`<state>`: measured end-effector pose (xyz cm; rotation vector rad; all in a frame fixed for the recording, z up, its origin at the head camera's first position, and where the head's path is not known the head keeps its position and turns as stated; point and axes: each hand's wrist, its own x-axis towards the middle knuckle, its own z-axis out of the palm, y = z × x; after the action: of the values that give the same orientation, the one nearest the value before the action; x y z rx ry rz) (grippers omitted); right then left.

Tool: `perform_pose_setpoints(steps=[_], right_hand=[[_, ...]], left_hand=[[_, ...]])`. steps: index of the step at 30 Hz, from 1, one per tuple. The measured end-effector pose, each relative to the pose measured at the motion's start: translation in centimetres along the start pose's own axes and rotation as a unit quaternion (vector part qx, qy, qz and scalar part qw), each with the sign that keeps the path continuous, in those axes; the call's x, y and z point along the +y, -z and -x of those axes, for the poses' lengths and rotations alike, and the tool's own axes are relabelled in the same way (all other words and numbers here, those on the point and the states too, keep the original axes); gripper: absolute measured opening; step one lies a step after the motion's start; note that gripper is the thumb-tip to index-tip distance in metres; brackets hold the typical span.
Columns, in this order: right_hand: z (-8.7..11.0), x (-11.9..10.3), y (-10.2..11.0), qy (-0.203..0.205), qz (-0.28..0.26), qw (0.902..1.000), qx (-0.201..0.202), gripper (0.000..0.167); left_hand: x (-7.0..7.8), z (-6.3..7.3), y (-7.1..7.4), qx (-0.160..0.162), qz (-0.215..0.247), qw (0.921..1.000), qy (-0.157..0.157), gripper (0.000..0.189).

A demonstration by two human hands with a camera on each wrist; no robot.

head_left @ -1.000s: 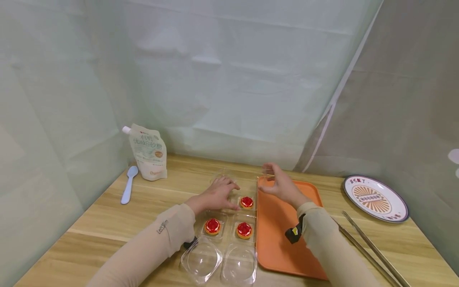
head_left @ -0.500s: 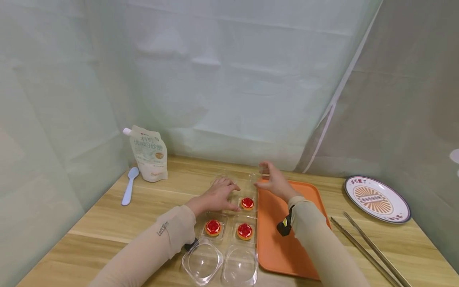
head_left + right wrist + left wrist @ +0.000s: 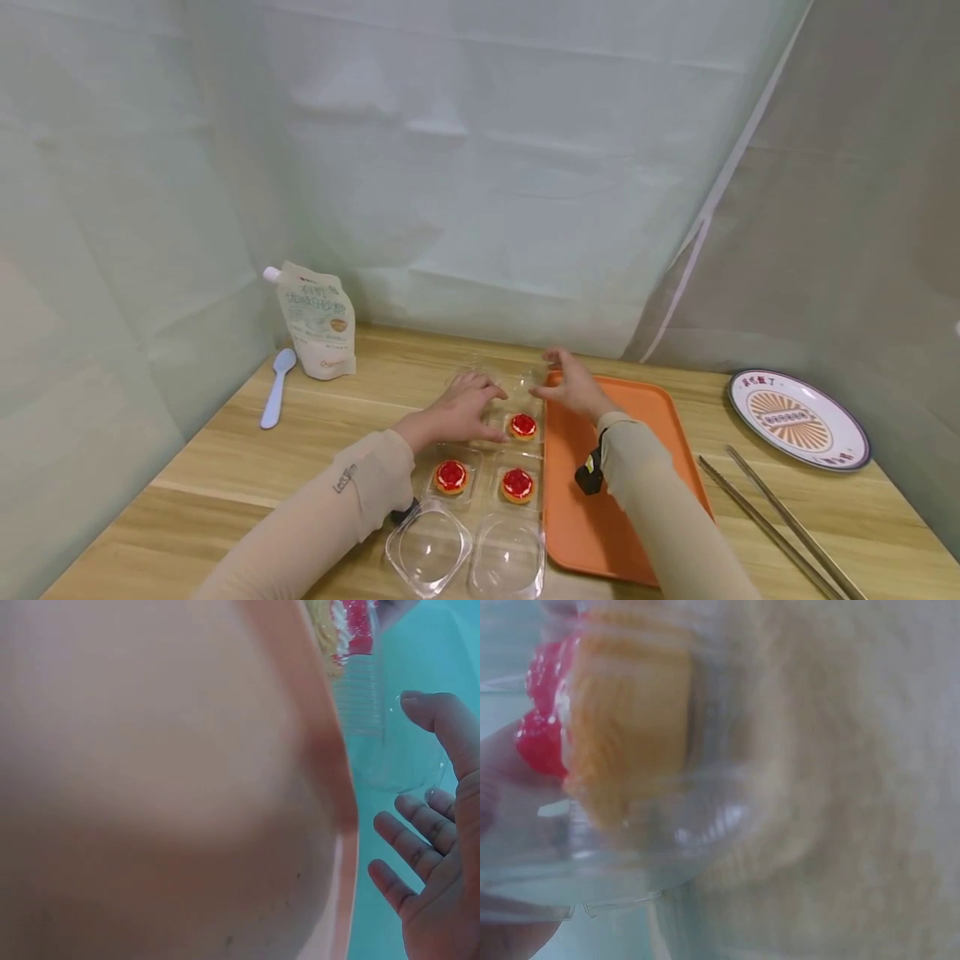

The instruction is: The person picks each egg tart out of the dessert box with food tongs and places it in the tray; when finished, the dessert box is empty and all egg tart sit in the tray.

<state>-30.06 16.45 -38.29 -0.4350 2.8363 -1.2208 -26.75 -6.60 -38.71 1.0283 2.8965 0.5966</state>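
Note:
In the head view, my left hand (image 3: pixel 461 410) reaches over the clear plastic boxes at the back, its fingers spread and bent a little. What lies under its palm is hidden. A red-topped tart (image 3: pixel 522 427) sits beside its thumb in the back right box. Two more, a left tart (image 3: pixel 451 477) and a right tart (image 3: pixel 517 485), sit in the nearer boxes. My right hand (image 3: pixel 576 388) hovers by the tray's far left corner, thumb and fingers apart. In the right wrist view, its fingertips are at a clear lid's edge (image 3: pixel 405 787); contact is unclear.
An orange tray (image 3: pixel 600 533) lies right of the boxes, metal tongs (image 3: pixel 780 517) beyond it. A patterned plate (image 3: pixel 798 419) stands at the right. A pouch (image 3: pixel 318 321) and a blue spoon (image 3: pixel 277 387) are at the left. Clear lids (image 3: pixel 429 550) lie open in front.
My right hand has shifted left, closer to the back right box and its clear lid. My left hand has hardly moved, and the tarts stay in their boxes.

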Motion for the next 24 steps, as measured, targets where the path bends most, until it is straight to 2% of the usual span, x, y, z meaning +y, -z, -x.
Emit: perform_pose_setpoints(steps=[11, 18, 24], right_hand=[[-0.35, 0.47, -0.59, -0.008, 0.045, 0.999, -0.005, 0.072], [-0.48, 0.66, -0.56, -0.011, 0.102, 0.9947, -0.005, 0.07], [-0.52, 0.66, -0.45, -0.009, 0.111, 0.9937, -0.012, 0.071]], left_hand=[[0.12, 0.01, 0.05, -0.001, 0.001, 1.0, 0.002, 0.068], [0.12, -0.06, 0.06, 0.0, -0.011, 0.9999, -0.004, 0.069], [0.15, -0.03, 0.17, -0.005, -0.011, 0.9999, -0.002, 0.07]])
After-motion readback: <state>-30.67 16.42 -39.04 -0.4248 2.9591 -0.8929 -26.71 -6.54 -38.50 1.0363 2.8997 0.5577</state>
